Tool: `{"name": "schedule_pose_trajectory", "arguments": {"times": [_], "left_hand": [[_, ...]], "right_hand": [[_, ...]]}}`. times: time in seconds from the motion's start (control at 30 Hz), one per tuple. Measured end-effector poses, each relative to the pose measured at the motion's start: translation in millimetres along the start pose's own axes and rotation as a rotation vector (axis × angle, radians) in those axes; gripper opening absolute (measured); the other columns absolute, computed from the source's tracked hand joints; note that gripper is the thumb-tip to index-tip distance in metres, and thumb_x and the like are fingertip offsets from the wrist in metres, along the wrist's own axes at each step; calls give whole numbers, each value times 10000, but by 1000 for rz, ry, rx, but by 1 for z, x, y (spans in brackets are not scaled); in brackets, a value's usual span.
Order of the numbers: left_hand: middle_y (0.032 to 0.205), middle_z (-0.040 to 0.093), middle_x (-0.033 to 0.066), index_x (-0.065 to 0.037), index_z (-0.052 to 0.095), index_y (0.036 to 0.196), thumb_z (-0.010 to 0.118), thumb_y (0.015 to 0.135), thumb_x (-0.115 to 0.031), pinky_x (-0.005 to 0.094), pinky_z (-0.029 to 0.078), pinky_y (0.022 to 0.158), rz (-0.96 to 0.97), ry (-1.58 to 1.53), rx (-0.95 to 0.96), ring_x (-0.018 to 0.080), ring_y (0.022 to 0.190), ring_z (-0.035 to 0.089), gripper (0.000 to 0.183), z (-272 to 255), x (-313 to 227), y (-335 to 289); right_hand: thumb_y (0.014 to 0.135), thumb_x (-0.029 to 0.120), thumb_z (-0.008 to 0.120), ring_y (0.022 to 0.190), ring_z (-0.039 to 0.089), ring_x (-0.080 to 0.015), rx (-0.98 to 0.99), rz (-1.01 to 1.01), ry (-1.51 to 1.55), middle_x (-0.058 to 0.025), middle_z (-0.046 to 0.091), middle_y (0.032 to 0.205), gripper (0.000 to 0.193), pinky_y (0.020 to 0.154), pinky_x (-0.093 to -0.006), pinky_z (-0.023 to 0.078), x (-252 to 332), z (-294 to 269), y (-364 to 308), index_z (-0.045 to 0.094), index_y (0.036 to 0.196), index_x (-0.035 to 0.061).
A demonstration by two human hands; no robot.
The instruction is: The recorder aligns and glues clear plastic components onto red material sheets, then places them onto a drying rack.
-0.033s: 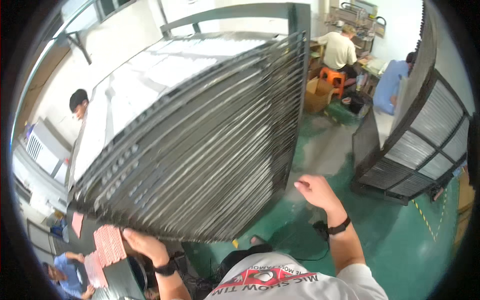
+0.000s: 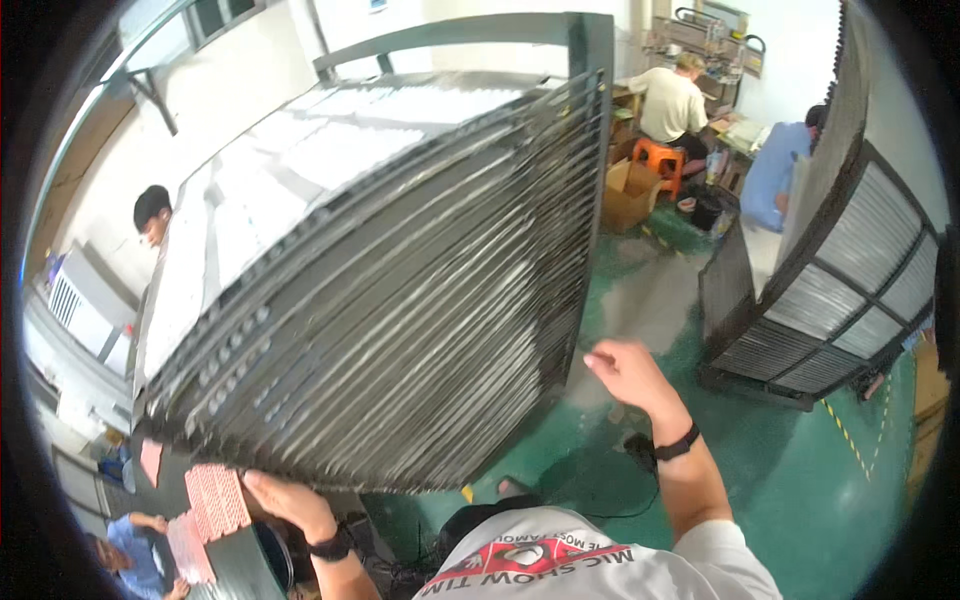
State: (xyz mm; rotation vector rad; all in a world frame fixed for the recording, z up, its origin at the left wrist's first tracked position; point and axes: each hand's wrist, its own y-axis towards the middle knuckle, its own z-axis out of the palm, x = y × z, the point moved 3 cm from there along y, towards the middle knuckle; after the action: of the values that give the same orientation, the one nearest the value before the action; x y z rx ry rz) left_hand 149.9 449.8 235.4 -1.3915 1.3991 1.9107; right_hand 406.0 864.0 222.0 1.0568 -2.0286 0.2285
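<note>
A large dark drying rack [image 2: 400, 330] with many closely stacked shelves fills the middle of the view, white sheets [image 2: 260, 170] on its upper face. My left hand [image 2: 290, 503] is at the rack's lower left edge, fingers stretched out and no object visible in it. I cannot tell whether it touches the rack. Beside its fingertips lies a pink ribbed sheet [image 2: 217, 500] on a dark table. My right hand [image 2: 630, 375] hovers over the green floor, just right of the rack's side. Its fingers are curled closed, with nothing showing from them.
A second dark rack [image 2: 820, 290] stands at the right. Farther back, a person in a cream shirt [image 2: 672, 105] sits on an orange stool [image 2: 658, 160] near a cardboard box [image 2: 632, 195]. A person in blue [image 2: 135, 555] handles pink sheets at lower left. Another person's head [image 2: 153, 212] shows behind the rack.
The view has shifted very slightly, and the racks appear a little lower or farther left. Both hands keep nearly the same place and pose.
</note>
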Motion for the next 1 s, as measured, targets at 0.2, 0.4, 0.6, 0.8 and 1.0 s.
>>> {"name": "schedule_pose_trajectory", "arguments": {"times": [0.2, 0.4, 0.6, 0.8, 1.0], "left_hand": [[1337, 432, 268, 174, 389, 1274, 390, 994, -379, 327, 323, 1027, -32, 14, -94, 267, 1192, 453, 619, 6, -2, -5], [1415, 334, 258, 150, 314, 1336, 311, 1009, -382, 350, 271, 1072, -36, 138, -90, 289, 1287, 365, 625, 5, -15, -12], [1484, 250, 152, 23, 220, 1435, 235, 1018, -328, 349, 206, 1113, -41, -98, 115, 259, 1331, 292, 545, 6, -25, -8], [1498, 221, 115, 8, 218, 1442, 274, 1013, -359, 346, 169, 1114, 60, 143, -46, 229, 1357, 218, 568, -7, 15, 18], [1472, 286, 107, 22, 270, 1418, 360, 961, -494, 307, 245, 1061, -190, -6, 51, 240, 1326, 296, 695, 21, -27, 7]], "right_hand": [[920, 336, 524, 875, 584, -242, -464, -183, 123, -135, 595, 959, 335, 750, -344, 469, -27, -84, 131, 563, 1016, 18], [952, 574, 260, 1220, 424, -321, -552, -138, 507, -200, 476, 1276, 719, 1020, -377, 312, -48, -113, 255, 444, 1236, -61], [897, 684, 242, 1054, 356, -261, -195, -124, 619, -150, 378, 1116, 758, 924, -396, 287, -61, -93, 317, 402, 1081, -34], [873, 726, 235, 640, 210, -119, -355, -134, 695, 25, 180, 677, 689, 592, -344, 199, -54, -74, 311, 261, 692, 61], [857, 737, 255, 1369, 217, -263, -23, -285, 888, -183, 212, 1491, 993, 1104, -368, 175, -67, -79, 321, 201, 1413, -84]]}}
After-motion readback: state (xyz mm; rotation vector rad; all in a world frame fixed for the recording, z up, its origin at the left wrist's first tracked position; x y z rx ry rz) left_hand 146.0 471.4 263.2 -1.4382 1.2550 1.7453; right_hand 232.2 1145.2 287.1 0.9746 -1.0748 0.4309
